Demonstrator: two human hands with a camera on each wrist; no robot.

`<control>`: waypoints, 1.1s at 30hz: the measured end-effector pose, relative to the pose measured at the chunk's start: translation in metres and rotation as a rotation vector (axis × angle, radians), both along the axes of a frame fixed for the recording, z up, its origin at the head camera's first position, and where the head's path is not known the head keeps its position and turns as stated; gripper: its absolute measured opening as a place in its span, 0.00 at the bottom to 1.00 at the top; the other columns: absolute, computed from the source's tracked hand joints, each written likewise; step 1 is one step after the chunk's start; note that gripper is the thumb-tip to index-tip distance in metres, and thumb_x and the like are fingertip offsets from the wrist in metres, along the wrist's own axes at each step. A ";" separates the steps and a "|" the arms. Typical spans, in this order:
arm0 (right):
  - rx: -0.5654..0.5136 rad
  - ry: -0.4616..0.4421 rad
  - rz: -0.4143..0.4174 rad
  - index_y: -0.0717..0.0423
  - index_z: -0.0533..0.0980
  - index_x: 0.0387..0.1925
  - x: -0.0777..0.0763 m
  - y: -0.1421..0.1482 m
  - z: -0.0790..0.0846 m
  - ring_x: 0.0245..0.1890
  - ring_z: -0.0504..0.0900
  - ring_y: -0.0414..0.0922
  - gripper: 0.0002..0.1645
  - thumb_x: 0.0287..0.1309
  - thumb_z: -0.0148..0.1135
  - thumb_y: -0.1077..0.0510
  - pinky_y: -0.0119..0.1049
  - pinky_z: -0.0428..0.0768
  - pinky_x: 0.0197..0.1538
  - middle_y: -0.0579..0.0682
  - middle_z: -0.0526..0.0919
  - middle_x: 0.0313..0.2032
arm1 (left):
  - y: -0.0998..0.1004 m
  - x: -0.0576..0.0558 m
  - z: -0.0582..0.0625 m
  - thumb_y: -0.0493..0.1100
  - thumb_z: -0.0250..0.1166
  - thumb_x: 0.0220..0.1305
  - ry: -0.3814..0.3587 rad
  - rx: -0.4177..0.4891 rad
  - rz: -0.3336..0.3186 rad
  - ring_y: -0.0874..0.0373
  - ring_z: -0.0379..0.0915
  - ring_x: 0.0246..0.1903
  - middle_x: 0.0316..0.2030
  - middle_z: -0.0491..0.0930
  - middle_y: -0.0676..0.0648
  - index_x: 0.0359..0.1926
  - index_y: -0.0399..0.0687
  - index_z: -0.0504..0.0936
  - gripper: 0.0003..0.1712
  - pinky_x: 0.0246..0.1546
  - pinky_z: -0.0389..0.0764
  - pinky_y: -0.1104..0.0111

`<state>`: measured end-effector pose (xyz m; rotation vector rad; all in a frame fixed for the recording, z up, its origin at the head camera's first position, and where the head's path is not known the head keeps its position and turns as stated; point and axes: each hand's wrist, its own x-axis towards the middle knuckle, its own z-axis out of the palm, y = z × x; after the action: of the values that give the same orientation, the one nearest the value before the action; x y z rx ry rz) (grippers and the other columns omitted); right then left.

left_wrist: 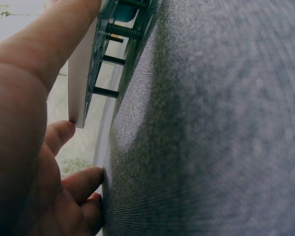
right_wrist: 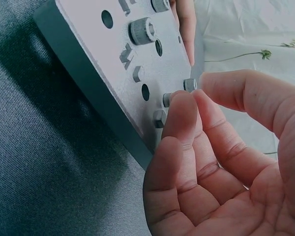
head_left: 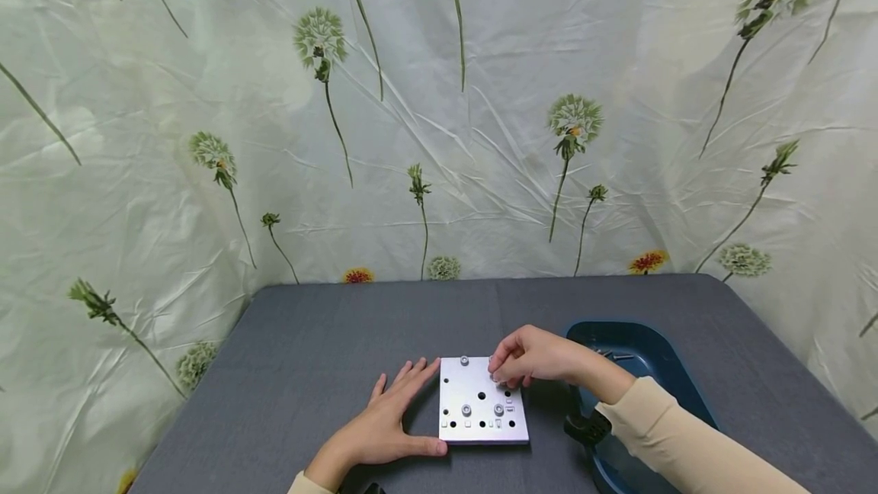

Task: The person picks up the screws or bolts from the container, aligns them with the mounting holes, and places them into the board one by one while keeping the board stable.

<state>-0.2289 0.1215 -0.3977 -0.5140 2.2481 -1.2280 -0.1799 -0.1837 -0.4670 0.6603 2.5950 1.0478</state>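
Observation:
A silver metal plate (head_left: 461, 391) with holes and raised markings lies in the middle of the table. My left hand (head_left: 391, 424) spreads along its left side, with the index fingertip at the far corner and the thumb at the near one. Fingertips of my right hand (head_left: 531, 353) pinch a socket-head screw (right_wrist: 190, 84) near the far right corner. Close by the fingers stands another small head (right_wrist: 167, 100). Other socket-head screws (head_left: 466, 410) stand in the plate, and threaded shanks (left_wrist: 108, 92) stick out beneath it in the left wrist view.
A dark blue tray (head_left: 675, 376) is at the right, partly under my right forearm, with several loose screws (head_left: 620, 357) inside. Grey cloth (head_left: 329, 357) covers the table. A flower-patterned curtain (head_left: 480, 136) hangs behind it.

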 end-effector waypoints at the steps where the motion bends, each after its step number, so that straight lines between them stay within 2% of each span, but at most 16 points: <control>1: 0.002 -0.001 -0.001 0.60 0.87 0.41 0.000 0.000 0.000 0.31 0.82 0.41 0.07 0.66 0.71 0.60 0.36 0.80 0.36 0.47 0.88 0.31 | 0.000 0.000 0.000 0.67 0.82 0.55 0.001 -0.001 0.000 0.33 0.40 0.86 0.86 0.53 0.39 0.87 0.70 0.54 0.66 0.75 0.31 0.21; 11: 0.017 0.010 -0.018 0.61 0.87 0.43 0.003 0.008 0.006 0.33 0.84 0.42 0.09 0.67 0.71 0.59 0.37 0.81 0.38 0.49 0.90 0.33 | 0.000 0.001 -0.001 0.67 0.82 0.54 -0.014 -0.003 0.006 0.33 0.40 0.86 0.86 0.53 0.39 0.87 0.69 0.54 0.66 0.74 0.31 0.21; 26: 0.021 0.005 -0.058 0.60 0.86 0.46 0.001 0.031 0.017 0.36 0.84 0.45 0.12 0.68 0.70 0.56 0.40 0.82 0.42 0.53 0.90 0.38 | 0.000 0.000 0.001 0.66 0.82 0.54 0.002 0.010 -0.001 0.33 0.39 0.86 0.86 0.53 0.39 0.87 0.67 0.55 0.66 0.75 0.30 0.22; 33: -0.001 -0.005 -0.075 0.65 0.85 0.50 0.001 0.049 0.027 0.36 0.84 0.44 0.16 0.70 0.68 0.56 0.40 0.83 0.42 0.50 0.89 0.36 | 0.001 0.000 0.002 0.66 0.82 0.54 -0.002 0.003 0.006 0.33 0.39 0.86 0.86 0.53 0.39 0.86 0.67 0.56 0.66 0.75 0.30 0.22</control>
<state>-0.2281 0.1708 -0.3706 -0.4304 2.2813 -1.2655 -0.1803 -0.1824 -0.4652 0.6516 2.5957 1.0541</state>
